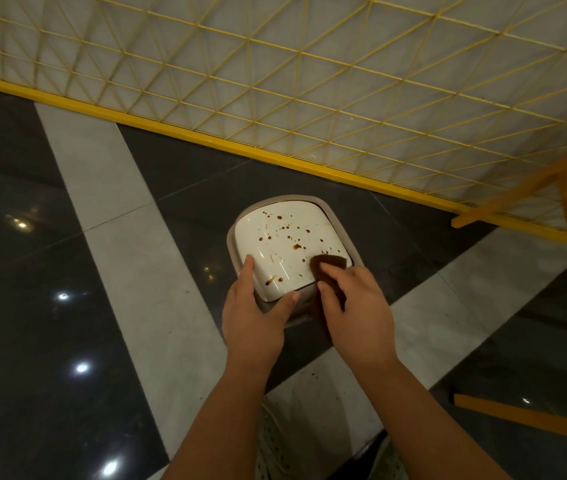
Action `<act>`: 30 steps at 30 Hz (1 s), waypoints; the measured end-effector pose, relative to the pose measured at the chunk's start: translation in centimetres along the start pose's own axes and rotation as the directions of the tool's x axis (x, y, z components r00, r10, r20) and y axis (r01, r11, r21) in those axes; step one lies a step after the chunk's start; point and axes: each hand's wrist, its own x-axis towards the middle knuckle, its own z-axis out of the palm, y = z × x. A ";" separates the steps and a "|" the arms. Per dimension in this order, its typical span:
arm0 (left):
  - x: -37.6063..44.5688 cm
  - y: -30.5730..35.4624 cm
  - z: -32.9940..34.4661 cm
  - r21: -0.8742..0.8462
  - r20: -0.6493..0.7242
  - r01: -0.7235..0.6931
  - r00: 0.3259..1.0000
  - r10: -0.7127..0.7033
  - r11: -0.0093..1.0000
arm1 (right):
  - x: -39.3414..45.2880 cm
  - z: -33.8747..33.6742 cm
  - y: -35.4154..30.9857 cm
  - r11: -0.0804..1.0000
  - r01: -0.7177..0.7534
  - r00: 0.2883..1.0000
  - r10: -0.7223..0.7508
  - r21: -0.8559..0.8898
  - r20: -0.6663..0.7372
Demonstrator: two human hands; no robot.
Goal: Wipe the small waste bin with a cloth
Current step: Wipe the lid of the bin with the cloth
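Bin: the small waste bin (292, 244) stood on the floor (102, 188), near the yellow mesh fence (310, 81), its white lid spotted with brown drops
Left hand: the left hand (254, 313) gripped the lid's near-left corner, fingers spread
Right hand: the right hand (355, 306) pinched a brown cloth (327, 266) against the lid's near-right edge
Hands: apart, either side of the near corner

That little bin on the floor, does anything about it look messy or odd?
Yes. The bin's white lid is spattered with brown drops and streaks. The right hand presses a brown cloth on its near right corner, while the left hand steadies the near edge.
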 end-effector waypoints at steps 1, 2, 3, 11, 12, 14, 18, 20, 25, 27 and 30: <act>0.1 -0.1 0.0 0.002 -0.001 0.007 1.000 -0.007 1.000 | -0.2 0.0 -0.2 0.997 0.068 0.998 -0.068 -0.023 0.012; 0.1 -0.1 -0.1 0.009 0.001 0.012 1.000 -0.012 1.000 | -0.3 -0.1 -0.1 0.990 0.132 0.991 -0.131 -0.056 0.025; 0.2 -0.2 -0.2 0.027 0.007 0.014 1.000 -0.014 1.000 | 0.0 -0.3 0.3 0.982 0.168 0.986 -0.165 -0.088 0.033; 0.2 -0.5 -0.1 0.115 0.006 -0.012 1.000 0.011 0.993 | -0.6 0.1 0.2 0.983 0.157 0.988 -0.157 -0.092 -0.001; 0.3 -0.4 -0.2 0.132 0.003 -0.013 1.000 0.013 0.991 | -1.0 0.3 0.0 0.971 0.214 0.977 -0.214 -0.105 0.019; 0.2 -0.4 -0.3 0.183 0.003 -0.016 1.000 0.016 0.983 | -0.8 0.0 0.5 0.948 0.281 0.960 -0.278 -0.150 0.042; 0.2 -0.4 -0.3 0.224 0.001 -0.016 1.000 0.016 0.974 | 1.2 -1.0 1.9 0.993 0.067 0.997 -0.069 -0.097 -0.016; 0.2 -0.2 -0.2 0.228 -0.006 -0.009 1.000 0.010 0.974 | 1.0 -0.5 1.0 0.993 0.056 0.998 -0.060 -0.104 -0.033; 0.2 0.1 -0.3 0.291 -0.031 0.024 0.999 -0.016 0.957 | -0.5 0.4 -0.9 0.930 0.328 0.944 -0.329 -0.165 0.023; 0.2 0.1 -0.4 0.305 -0.020 0.023 1.000 -0.018 0.952 | 0.4 -0.1 -0.1 0.936 0.313 0.949 -0.315 -0.164 0.016; 0.2 0.3 -0.4 0.308 -0.004 0.024 1.000 -0.024 0.951 | 2.0 -0.7 1.3 0.993 0.061 0.997 -0.065 -0.100 -0.034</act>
